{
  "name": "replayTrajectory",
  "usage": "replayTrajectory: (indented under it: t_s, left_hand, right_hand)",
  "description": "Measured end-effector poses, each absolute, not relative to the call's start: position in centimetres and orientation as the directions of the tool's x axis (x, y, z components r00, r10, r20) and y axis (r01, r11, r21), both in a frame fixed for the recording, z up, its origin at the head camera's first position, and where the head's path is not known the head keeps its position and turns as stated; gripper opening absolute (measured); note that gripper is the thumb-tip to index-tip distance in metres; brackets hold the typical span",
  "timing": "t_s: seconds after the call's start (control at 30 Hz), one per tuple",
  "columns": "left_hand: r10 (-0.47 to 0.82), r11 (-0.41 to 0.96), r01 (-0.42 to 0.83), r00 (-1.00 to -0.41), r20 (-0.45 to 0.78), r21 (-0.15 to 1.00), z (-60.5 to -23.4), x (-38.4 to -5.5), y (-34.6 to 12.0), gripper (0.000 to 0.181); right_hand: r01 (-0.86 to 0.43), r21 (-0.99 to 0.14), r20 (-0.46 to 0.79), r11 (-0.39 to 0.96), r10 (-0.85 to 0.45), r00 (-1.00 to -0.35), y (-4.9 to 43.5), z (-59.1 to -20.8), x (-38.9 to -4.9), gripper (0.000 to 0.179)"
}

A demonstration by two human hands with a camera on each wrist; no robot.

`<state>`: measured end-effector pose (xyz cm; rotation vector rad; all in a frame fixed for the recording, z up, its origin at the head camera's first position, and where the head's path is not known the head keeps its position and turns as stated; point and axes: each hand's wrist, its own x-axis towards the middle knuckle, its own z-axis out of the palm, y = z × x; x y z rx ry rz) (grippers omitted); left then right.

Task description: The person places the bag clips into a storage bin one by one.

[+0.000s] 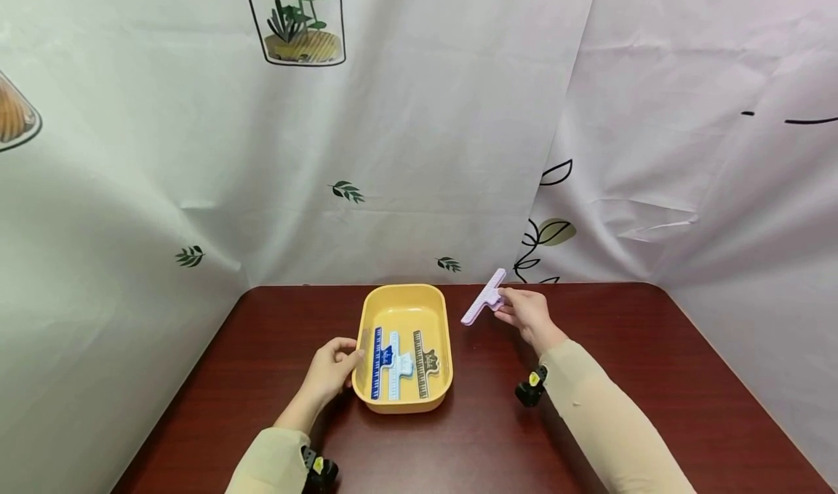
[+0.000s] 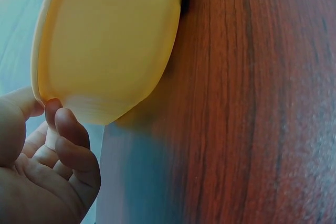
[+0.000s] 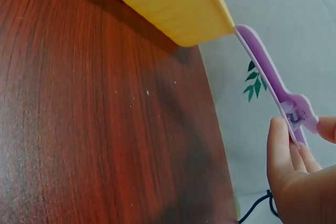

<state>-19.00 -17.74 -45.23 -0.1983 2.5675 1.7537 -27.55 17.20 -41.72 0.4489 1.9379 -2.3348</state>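
A yellow plastic tray (image 1: 402,407) stands on the table, with a dark blue clip (image 1: 376,363), a light blue clip (image 1: 394,367) and a brownish grey clip (image 1: 421,363) lying inside it. My left hand (image 1: 330,370) pinches the tray's left rim between thumb and fingers; the left wrist view shows this hand (image 2: 52,166) at the tray's edge (image 2: 105,51). To the right of the tray, my right hand (image 1: 527,312) holds a light purple clip (image 1: 484,297) by its handle, raised off the table. In the right wrist view the purple clip (image 3: 262,66) is seen edge-on.
The dark red wooden table (image 1: 497,450) has rounded far corners. Behind and beside it hangs a white cloth (image 1: 419,130) printed with leaves and jars. A black cord (image 3: 257,205) shows low in the right wrist view.
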Motion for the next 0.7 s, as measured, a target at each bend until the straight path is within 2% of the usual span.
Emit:
replayTrajectory:
  t_s: [0.7]
  left_hand:
    - [-0.092, 0.352, -0.118, -0.992, -0.091, 0.929, -45.1, -18.9, -17.8, 0.030]
  right_hand:
    - [0.221, -0.968, -0.224, -0.122, 0.010, -0.975, 14.5, -39.8, -27.3, 0.043]
